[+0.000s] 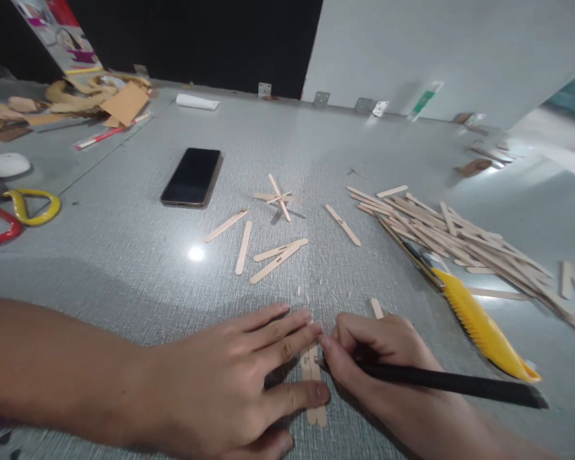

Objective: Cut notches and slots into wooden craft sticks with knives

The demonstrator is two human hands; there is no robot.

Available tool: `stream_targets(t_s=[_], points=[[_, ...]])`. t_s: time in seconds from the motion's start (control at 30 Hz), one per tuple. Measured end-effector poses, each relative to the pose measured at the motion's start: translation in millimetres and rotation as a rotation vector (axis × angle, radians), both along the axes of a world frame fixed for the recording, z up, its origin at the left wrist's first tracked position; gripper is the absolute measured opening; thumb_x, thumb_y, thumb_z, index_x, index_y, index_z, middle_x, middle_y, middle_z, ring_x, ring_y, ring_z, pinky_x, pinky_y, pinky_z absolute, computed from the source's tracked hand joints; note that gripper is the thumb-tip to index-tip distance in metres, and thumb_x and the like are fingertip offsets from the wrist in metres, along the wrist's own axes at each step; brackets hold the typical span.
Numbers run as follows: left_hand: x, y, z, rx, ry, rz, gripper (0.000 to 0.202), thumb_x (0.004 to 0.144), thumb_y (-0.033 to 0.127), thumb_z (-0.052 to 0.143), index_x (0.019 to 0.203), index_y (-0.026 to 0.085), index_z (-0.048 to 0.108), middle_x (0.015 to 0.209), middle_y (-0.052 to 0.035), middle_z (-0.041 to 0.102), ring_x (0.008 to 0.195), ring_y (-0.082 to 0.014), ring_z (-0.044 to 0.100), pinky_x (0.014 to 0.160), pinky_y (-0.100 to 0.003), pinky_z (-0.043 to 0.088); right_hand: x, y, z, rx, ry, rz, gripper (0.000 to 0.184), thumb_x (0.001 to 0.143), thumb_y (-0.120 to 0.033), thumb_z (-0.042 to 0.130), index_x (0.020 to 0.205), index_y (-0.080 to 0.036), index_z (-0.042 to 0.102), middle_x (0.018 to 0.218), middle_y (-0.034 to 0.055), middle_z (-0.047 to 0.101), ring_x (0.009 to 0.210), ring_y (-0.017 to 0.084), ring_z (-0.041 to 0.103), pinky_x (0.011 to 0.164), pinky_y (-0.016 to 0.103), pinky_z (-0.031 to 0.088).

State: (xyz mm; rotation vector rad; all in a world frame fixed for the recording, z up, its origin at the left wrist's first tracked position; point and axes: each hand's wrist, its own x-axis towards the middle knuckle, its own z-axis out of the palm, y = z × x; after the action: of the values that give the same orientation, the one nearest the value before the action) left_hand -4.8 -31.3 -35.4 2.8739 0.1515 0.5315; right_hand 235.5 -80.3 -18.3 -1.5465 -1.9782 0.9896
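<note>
The grey, finely textured worktop [124, 255] carries everything here. On its right side sprawls a loose heap of flat pale wooden craft sticks [460, 236], and along the heap's near edge lies a yellow-handled utility knife [479, 322]. A black smartphone [191, 177] lies face up to the left of centre, with several single sticks scattered between it and the hands, and a small crossed assembly of sticks [278, 198] just beside it. Red and yellow scissor handles [22, 211] sit at the far left edge, with cardboard scraps beyond them.

At the near edge, the left hand [220, 390] lies flat, fingers spread and pressing down on two wooden sticks laid side by side [313, 377]; it grips nothing, only pins them to the worktop. The right hand [378, 358] has its fingers closed around a black pencil [450, 382], whose tip touches the sticks just beside the left fingertips.

The step in hand looks like marking a line on the pinned pair. The next move probably calls for steady downward pressure from the left hand so the sticks stay aligned under the pencil.
</note>
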Motion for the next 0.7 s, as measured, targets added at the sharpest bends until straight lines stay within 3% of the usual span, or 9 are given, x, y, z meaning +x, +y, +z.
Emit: stream_targets(t_s=[0.7], points=[[-0.9,-0.1,-0.9,-0.023,-0.001,0.002,0.047,0.102,0.035,0.057,0.145,0.016,0.058,0.154,-0.0242,0.053,0.150,-0.0374,0.044,0.125,-0.052,0.037,0.4,-1.7,3.1,0.028,-0.018,0.040,0.046,0.106,-0.027,0.048,0.066,-0.024,0.026,0.061,-0.0087,0.020,0.052,0.010,0.022,0.047,0.027,0.023]])
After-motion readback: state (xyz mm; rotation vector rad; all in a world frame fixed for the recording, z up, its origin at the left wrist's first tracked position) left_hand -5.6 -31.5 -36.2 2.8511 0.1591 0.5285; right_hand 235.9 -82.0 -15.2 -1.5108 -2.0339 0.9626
